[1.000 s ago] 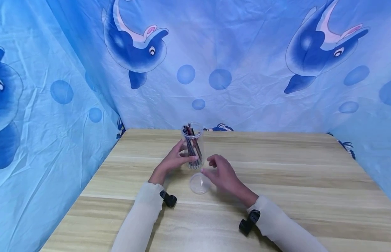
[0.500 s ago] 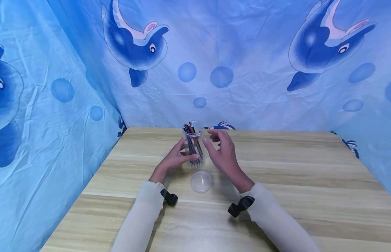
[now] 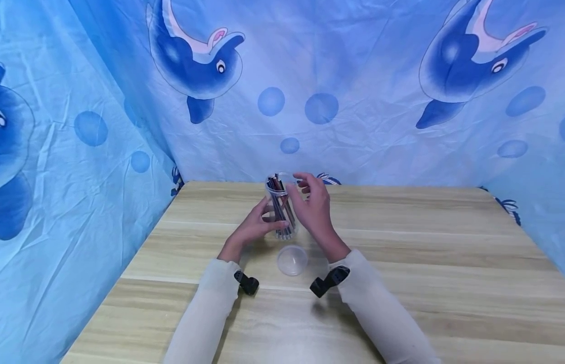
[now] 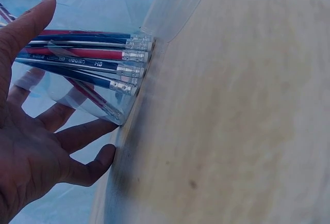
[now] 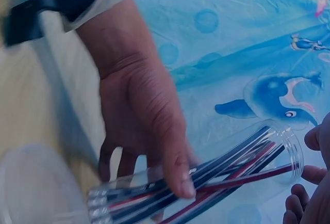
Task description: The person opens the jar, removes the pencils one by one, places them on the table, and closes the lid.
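A clear plastic jar [image 3: 293,230] stands upright on the table, its top uncovered. Inside lean several dark blue and red pencils [image 4: 82,53], their silver ferrule ends at the bottom. My left hand [image 3: 252,226] grips the jar low on its left side, thumb across the front, as the right wrist view also shows. At the jar's mouth, on the right, is my right hand [image 3: 313,205], thumb and fingers apart and bent, holding nothing. A round translucent lid [image 3: 292,260] lies on the table just in front of the jar.
The light wood-grain table [image 3: 423,263] spreads out on both sides. Blue cloth [image 3: 355,146] printed with dolphins hangs behind it and along the left and right sides. A black camera [image 3: 330,280] is strapped on each sleeved wrist.
My right hand has moved up from beside the lid to the jar's mouth, then left against its rim. The left hand keeps its grip on the jar; the lid stays on the table.
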Action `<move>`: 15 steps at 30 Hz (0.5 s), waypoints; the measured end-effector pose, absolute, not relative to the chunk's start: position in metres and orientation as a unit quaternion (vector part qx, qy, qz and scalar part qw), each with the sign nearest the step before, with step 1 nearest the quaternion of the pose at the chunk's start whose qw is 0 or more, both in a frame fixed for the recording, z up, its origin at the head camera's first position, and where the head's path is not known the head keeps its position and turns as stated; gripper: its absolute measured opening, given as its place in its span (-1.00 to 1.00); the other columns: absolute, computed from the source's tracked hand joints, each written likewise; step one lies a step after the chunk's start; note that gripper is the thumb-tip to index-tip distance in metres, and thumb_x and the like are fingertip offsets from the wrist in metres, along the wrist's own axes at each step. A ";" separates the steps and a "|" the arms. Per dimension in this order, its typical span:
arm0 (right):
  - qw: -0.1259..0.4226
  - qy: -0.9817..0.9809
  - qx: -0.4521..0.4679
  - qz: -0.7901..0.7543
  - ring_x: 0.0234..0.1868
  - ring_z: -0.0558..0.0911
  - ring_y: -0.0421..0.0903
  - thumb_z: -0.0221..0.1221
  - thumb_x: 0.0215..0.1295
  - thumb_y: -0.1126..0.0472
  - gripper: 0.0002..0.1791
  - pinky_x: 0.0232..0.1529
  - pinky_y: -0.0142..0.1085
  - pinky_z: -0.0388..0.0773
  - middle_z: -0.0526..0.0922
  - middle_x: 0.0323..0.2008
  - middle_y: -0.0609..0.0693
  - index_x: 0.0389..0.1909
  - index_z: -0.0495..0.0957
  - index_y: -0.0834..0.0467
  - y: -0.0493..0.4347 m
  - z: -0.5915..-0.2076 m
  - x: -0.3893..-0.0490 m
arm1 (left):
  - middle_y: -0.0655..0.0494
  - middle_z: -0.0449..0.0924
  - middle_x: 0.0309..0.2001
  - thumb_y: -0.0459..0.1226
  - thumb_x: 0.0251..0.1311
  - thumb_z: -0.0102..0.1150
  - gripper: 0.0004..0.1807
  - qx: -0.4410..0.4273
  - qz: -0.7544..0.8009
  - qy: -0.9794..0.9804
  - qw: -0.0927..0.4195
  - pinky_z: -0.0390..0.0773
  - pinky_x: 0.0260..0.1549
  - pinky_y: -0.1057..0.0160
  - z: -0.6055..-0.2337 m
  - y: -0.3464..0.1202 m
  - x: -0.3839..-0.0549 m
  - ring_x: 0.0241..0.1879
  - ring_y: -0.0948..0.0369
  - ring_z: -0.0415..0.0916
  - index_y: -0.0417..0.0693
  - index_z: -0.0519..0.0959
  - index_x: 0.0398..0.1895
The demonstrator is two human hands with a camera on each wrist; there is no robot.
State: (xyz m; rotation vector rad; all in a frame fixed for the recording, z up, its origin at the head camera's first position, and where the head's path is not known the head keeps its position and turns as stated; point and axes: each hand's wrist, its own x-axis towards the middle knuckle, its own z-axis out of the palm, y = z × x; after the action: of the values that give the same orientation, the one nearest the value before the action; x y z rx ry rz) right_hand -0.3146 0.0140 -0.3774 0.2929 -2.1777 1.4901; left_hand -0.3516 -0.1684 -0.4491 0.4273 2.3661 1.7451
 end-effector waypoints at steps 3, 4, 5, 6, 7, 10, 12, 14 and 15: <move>0.239 -0.790 0.086 0.558 -0.09 0.53 0.09 0.23 0.35 -0.01 -0.60 -0.14 -0.09 0.50 0.54 -0.08 0.13 0.08 0.61 0.14 0.010 -0.373 -0.317 | -0.05 0.37 0.32 -0.09 0.08 0.50 0.03 0.140 0.585 0.794 0.090 0.32 0.26 -0.20 -0.448 -0.167 -0.353 0.31 -0.08 0.33 0.59 0.06 0.52; 0.237 -0.789 0.079 0.561 -0.09 0.52 0.08 0.24 0.34 -0.02 -0.61 -0.13 -0.09 0.49 0.54 -0.08 0.12 0.06 0.62 0.13 0.009 -0.372 -0.318 | -0.05 0.37 0.33 -0.09 0.08 0.50 0.03 0.138 0.585 0.794 0.093 0.31 0.27 -0.20 -0.448 -0.167 -0.352 0.32 -0.08 0.32 0.60 0.05 0.53; 0.235 -0.788 0.073 0.564 -0.08 0.51 0.08 0.24 0.32 -0.02 -0.62 -0.12 -0.09 0.48 0.53 -0.08 0.11 0.03 0.64 0.13 0.007 -0.371 -0.318 | -0.05 0.36 0.34 -0.09 0.08 0.50 0.03 0.136 0.585 0.794 0.096 0.30 0.27 -0.21 -0.448 -0.167 -0.352 0.33 -0.08 0.31 0.60 0.05 0.53; 0.232 -0.787 0.068 0.567 -0.08 0.51 0.07 0.26 0.31 -0.02 -0.62 -0.11 -0.09 0.47 0.52 -0.08 0.10 0.02 0.64 0.12 0.005 -0.370 -0.319 | -0.06 0.35 0.35 -0.09 0.09 0.50 0.04 0.136 0.585 0.794 0.099 0.29 0.28 -0.21 -0.448 -0.167 -0.352 0.34 -0.08 0.31 0.59 0.04 0.53; 0.229 -0.787 0.063 0.570 -0.08 0.50 0.06 0.27 0.29 -0.02 -0.63 -0.11 -0.08 0.46 0.51 -0.08 0.10 0.00 0.65 0.12 0.004 -0.370 -0.319 | -0.07 0.34 0.36 -0.10 0.09 0.49 0.04 0.137 0.585 0.793 0.102 0.29 0.28 -0.22 -0.448 -0.167 -0.352 0.34 -0.09 0.30 0.59 0.04 0.53; 0.220 -0.786 0.053 0.575 -0.10 0.46 0.02 0.29 0.25 -0.01 -0.66 -0.12 -0.10 0.43 0.47 -0.10 0.09 -0.05 0.68 0.10 0.000 -0.368 -0.320 | -0.10 0.31 0.37 -0.13 0.11 0.48 0.04 0.139 0.586 0.791 0.107 0.28 0.28 -0.22 -0.448 -0.168 -0.352 0.35 -0.11 0.28 0.57 0.02 0.54; 0.218 -0.787 0.050 0.575 -0.11 0.43 0.00 0.29 0.22 0.03 -0.68 -0.14 -0.12 0.40 0.46 -0.13 0.08 -0.08 0.71 0.10 -0.002 -0.368 -0.321 | -0.10 0.30 0.38 -0.15 0.13 0.46 0.05 0.139 0.588 0.789 0.111 0.29 0.28 -0.21 -0.447 -0.167 -0.353 0.34 -0.12 0.29 0.56 0.00 0.55; 0.221 -0.788 0.048 0.572 -0.13 0.41 -0.02 0.28 0.21 0.07 -0.72 -0.16 -0.15 0.38 0.46 -0.16 0.06 -0.12 0.74 0.10 -0.004 -0.368 -0.323 | -0.12 0.29 0.38 -0.18 0.15 0.45 0.05 0.144 0.591 0.786 0.114 0.30 0.28 -0.19 -0.446 -0.167 -0.353 0.33 -0.12 0.30 0.51 -0.02 0.57; 0.224 -0.789 0.047 0.571 -0.14 0.40 -0.02 0.28 0.20 0.08 -0.73 -0.17 -0.16 0.36 0.47 -0.18 0.06 -0.15 0.75 0.10 -0.004 -0.368 -0.324 | -0.12 0.29 0.37 -0.20 0.16 0.44 0.06 0.147 0.593 0.783 0.117 0.31 0.28 -0.18 -0.445 -0.166 -0.352 0.32 -0.12 0.32 0.50 -0.04 0.58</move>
State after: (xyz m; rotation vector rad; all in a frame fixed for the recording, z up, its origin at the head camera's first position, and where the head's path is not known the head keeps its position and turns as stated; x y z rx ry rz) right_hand -0.3241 -0.0043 -0.3677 0.1304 -2.1769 1.5758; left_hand -0.3518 -0.1665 -0.4447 0.4292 2.2925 1.7348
